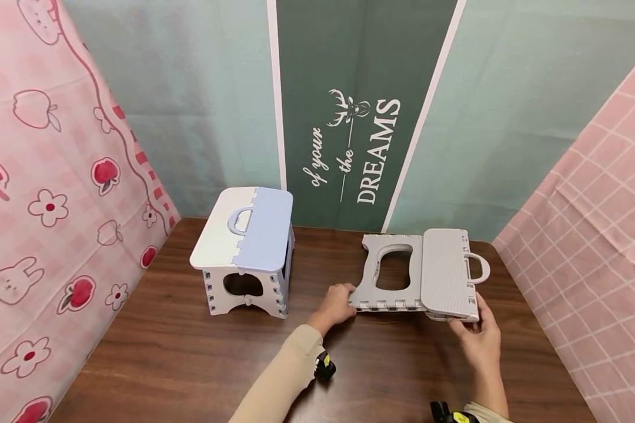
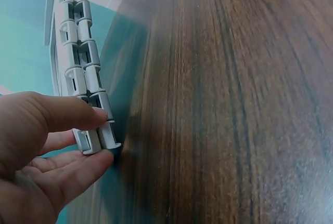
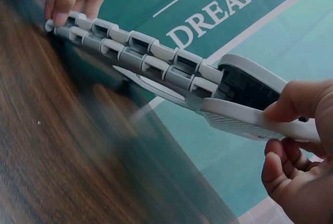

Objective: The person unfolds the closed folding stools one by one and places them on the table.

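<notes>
A grey folding stool (image 1: 394, 299) is folded flat, its seat panel (image 1: 444, 270) to the right and its leg frame to the left. My left hand (image 1: 334, 304) pinches the near left corner of the legs. In the left wrist view, the thumb (image 2: 78, 114) lies over the hinged leg edge (image 2: 78, 37), with fingers below. My right hand (image 1: 481, 346) grips the seat's near right corner. The right wrist view shows a thumb on the seat's rim (image 3: 239, 112) and curled fingers beneath. A loop handle (image 1: 478, 268) sticks out at the right.
An unfolded white and blue stool (image 1: 243, 229) stands upright to the left on the brown wood-grain table (image 1: 190, 364). A green cloth with white lettering (image 1: 344, 147) hangs behind. Pink patterned cloths (image 1: 47, 235) border the left and right sides.
</notes>
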Motion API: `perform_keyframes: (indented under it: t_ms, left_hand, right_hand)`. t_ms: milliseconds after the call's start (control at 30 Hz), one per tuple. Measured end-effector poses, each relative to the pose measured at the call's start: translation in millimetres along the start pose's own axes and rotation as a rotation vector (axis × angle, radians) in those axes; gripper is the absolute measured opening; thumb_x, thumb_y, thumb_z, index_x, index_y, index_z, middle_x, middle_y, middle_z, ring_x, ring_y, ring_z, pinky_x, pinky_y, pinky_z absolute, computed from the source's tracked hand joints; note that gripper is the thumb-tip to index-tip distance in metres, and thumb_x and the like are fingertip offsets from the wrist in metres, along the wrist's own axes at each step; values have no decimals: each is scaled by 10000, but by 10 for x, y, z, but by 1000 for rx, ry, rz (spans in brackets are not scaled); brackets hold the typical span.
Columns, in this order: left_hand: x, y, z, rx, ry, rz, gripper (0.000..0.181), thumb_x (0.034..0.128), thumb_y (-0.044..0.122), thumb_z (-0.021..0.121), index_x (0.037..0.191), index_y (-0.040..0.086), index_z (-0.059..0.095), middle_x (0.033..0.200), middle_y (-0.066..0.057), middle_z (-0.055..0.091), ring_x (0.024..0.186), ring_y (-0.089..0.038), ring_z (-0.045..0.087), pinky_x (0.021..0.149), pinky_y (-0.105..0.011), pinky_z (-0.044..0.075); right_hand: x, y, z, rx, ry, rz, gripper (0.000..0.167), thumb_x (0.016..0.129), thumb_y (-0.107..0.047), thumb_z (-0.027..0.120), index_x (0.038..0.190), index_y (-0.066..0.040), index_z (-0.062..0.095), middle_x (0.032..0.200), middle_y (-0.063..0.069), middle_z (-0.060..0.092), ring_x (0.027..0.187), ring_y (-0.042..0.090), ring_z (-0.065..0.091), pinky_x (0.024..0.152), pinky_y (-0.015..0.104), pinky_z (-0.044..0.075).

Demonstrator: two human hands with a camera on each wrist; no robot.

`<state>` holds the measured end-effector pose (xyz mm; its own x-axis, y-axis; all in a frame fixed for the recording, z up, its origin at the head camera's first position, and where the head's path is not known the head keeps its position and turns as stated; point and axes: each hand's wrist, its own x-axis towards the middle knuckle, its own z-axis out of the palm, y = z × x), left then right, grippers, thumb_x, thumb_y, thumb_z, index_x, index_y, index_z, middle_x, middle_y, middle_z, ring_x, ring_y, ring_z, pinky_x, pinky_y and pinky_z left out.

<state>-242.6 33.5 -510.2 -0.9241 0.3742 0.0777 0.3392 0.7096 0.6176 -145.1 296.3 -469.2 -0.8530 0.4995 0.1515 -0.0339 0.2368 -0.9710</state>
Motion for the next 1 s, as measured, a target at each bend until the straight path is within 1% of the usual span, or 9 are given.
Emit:
perform_keyframes:
  t_ms: [100, 167, 233, 367, 400, 467, 567, 833, 1000]
  left_hand:
    - [-4, 18, 2, 8, 12, -5, 465, 651, 76, 776, 1093, 18, 643, 1003, -114, 632, 931, -235, 582, 773, -276, 462]
    - [-6, 27, 7, 9, 21, -3, 468, 644, 83, 782, 1087, 20, 646, 994, -111, 633, 921, -232, 583, 772, -276, 461]
    - [-10, 35, 16, 1, 20, 6, 470, 636, 82, 783, 1080, 11, 645, 983, -113, 628, 906, -231, 579, 767, -273, 457]
    - [-20, 61, 41, -36, -3, 18, 481, 638, 61, 777, 1092, -15, 636, 993, -126, 606, 898, -243, 557, 770, -270, 452]
    - [-23, 69, 48, -43, -7, 19, 477, 638, 54, 773, 1089, -20, 634, 999, -130, 609, 922, -254, 554, 786, -277, 450]
    - [-24, 83, 60, -45, -17, 14, 476, 640, 46, 765, 1092, -23, 632, 1008, -132, 613, 932, -260, 553, 790, -281, 451]
    - [-24, 101, 75, -43, -21, 5, 480, 634, 39, 760, 1092, -20, 628, 1008, -135, 622, 944, -274, 559, 792, -299, 453]
    - [-39, 146, 91, -47, -45, -1, 543, 642, 59, 767, 1156, -8, 603, 1053, -141, 616, 952, -258, 568, 789, -290, 460]
    - [-50, 164, 107, -74, -51, -8, 555, 638, 68, 773, 1160, -7, 602, 1058, -140, 614, 942, -231, 567, 771, -269, 461]
  right_hand:
    - [4, -25, 26, 138, 17, 8, 749, 739, 246, 570, 1411, -1, 351, 1157, -64, 488, 1001, 30, 495, 793, 88, 393]
    - [5, -40, 38, 187, 24, -8, 752, 734, 263, 553, 1410, 3, 350, 1180, -44, 489, 1025, 37, 495, 813, 98, 390]
    - [2, -61, 48, 221, 33, -26, 749, 731, 273, 538, 1406, 5, 356, 1195, -27, 494, 1049, 48, 492, 830, 110, 387]
    - [-10, -129, 60, 263, 54, -60, 746, 726, 273, 518, 1400, -14, 381, 1215, -4, 501, 1091, 74, 481, 846, 121, 381]
    - [-12, -150, 65, 273, 56, -68, 746, 722, 273, 515, 1397, -21, 389, 1220, 4, 503, 1093, 81, 482, 843, 124, 383]
    - [-15, -189, 75, 283, 52, -86, 745, 721, 272, 511, 1393, -27, 400, 1232, 15, 500, 1092, 89, 484, 832, 125, 390]
    - [-16, -238, 95, 307, 45, -117, 739, 711, 281, 505, 1384, -10, 409, 1237, 34, 502, 1073, 99, 498, 820, 130, 398]
    - [-9, -353, 133, 410, 9, -209, 722, 698, 332, 460, 1356, 36, 426, 1234, 77, 508, 1061, 130, 517, 852, 149, 404]
    - [-17, -429, 159, 507, -17, -230, 720, 677, 365, 418, 1336, 73, 423, 1233, 122, 486, 1070, 153, 511, 858, 163, 410]
